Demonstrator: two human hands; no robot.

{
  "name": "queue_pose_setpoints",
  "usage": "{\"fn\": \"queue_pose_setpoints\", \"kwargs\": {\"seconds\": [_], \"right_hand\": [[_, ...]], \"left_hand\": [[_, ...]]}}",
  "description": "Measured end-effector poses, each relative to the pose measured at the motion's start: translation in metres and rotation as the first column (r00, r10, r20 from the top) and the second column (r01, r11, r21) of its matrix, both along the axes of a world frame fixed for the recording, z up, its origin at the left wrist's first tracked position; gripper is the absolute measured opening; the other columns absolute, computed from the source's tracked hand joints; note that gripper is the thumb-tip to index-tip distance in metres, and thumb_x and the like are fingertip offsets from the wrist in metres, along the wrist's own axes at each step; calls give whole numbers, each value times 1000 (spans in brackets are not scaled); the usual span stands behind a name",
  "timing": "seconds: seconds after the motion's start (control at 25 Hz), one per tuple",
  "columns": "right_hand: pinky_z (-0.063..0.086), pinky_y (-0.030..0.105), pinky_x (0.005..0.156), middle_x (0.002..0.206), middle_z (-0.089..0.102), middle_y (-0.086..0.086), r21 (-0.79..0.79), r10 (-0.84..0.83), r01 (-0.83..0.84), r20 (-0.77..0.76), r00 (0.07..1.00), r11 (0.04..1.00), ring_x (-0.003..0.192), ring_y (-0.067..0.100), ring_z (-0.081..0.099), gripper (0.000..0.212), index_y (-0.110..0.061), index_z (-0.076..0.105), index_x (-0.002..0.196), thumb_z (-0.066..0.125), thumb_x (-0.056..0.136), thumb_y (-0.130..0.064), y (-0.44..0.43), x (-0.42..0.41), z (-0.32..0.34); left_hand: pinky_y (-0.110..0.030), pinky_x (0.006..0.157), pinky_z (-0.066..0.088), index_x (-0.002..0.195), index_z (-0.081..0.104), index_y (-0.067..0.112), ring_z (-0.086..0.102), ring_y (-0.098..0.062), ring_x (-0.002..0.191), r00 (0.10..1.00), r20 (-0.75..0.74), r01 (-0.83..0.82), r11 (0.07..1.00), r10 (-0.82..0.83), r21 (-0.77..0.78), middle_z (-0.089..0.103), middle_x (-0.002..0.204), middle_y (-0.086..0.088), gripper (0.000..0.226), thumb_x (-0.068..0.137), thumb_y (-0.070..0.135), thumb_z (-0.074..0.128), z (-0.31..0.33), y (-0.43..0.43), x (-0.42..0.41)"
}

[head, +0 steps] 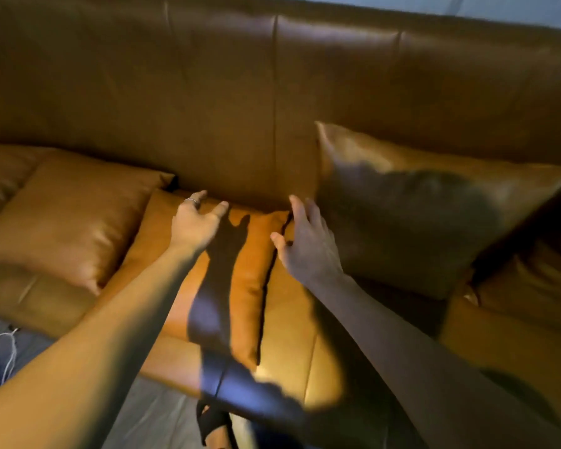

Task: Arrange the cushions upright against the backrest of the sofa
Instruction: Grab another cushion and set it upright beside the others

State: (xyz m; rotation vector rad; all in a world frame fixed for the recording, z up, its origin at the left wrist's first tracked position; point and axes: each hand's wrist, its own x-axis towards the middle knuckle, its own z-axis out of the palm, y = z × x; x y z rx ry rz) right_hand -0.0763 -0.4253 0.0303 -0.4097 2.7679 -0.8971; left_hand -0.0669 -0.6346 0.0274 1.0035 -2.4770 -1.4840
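On the sofa seat, below the backrest: three tan leather cushions.
Middle cushion: lying flat on the seat, its far edge close to the backrest.
Right cushion: propped upright, leaning on the backrest.
Left cushion: lying flat, further from the backrest's centre seam, beside the middle cushion.
Left hand: fingers spread, gripping nothing, over the middle cushion's far edge; contact unclear.
Right hand: fingers spread, empty, at the middle cushion's right edge near the backrest.
Sofa: brown leather.
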Motion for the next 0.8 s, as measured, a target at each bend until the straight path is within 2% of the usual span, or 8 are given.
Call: {"fn": "queue_pose_setpoints", "kwargs": {"seconds": [0.16,0.32,0.48,0.56,0.6,0.68,0.76,0.8], "right_hand": [[42,56,107,160,25,9,-51,-70,82,209,975,995,141,36,37,77,-27,19,155,58,93,-50,-66,11,-46],[42,48,105,156,29,8,-39,-274,342,516,812,939,137,37,42,80,-30,21,154,57,90,-60,-117,14,-87],[37,51,111,152,33,13,-70,-470,666,655,592,742,135,41,40,73,-24,28,150,61,91,-54,-132,0,-111],[34,50,113,155,34,16,-119,-502,783,706,499,611,138,40,39,80,-17,23,152,65,91,-46,-132,-10,-118],[34,48,114,156,37,17,-143,-492,828,744,451,542,139,39,40,81,-12,23,153,67,92,-41,-131,-13,-122],[37,44,113,149,48,18,-196,-424,881,818,389,431,136,36,47,71,-5,34,148,70,92,-28,-129,-14,-127],[47,46,105,137,61,18,-208,-339,898,874,349,388,122,34,61,56,-3,52,138,74,89,-17,-125,-14,-129],[54,45,94,130,66,18,-204,-311,895,887,340,396,110,33,67,51,-3,57,133,75,86,-12,-123,-15,-125]], "left_hand": [[-40,108,41,144,47,17,50,-31,133,991,114,-67,998,65,20,52,145,-14,68,86,42,72,-40,-77,19],[-42,108,42,144,46,14,55,-31,128,969,239,-99,987,68,124,58,140,-13,75,82,45,76,-83,-141,31],[-40,101,48,144,45,17,60,-30,118,954,293,-95,991,63,98,62,133,-7,83,77,54,76,-112,-177,28],[-34,90,48,147,41,18,60,-26,109,958,275,-120,984,79,134,61,132,-3,86,78,54,76,-122,-190,22],[-33,85,48,147,40,17,59,-24,105,957,273,-152,973,101,175,60,130,-2,87,77,54,76,-126,-196,20],[-37,90,51,147,42,14,62,-25,108,948,271,-251,916,168,311,60,130,-2,91,75,55,78,-129,-203,13],[-41,91,53,142,49,10,66,-26,106,938,270,-318,850,217,421,64,128,-5,91,71,56,81,-126,-205,2],[-38,88,52,140,52,8,65,-23,104,936,268,-326,847,227,420,65,125,-3,90,70,56,82,-121,-205,-3]]}}
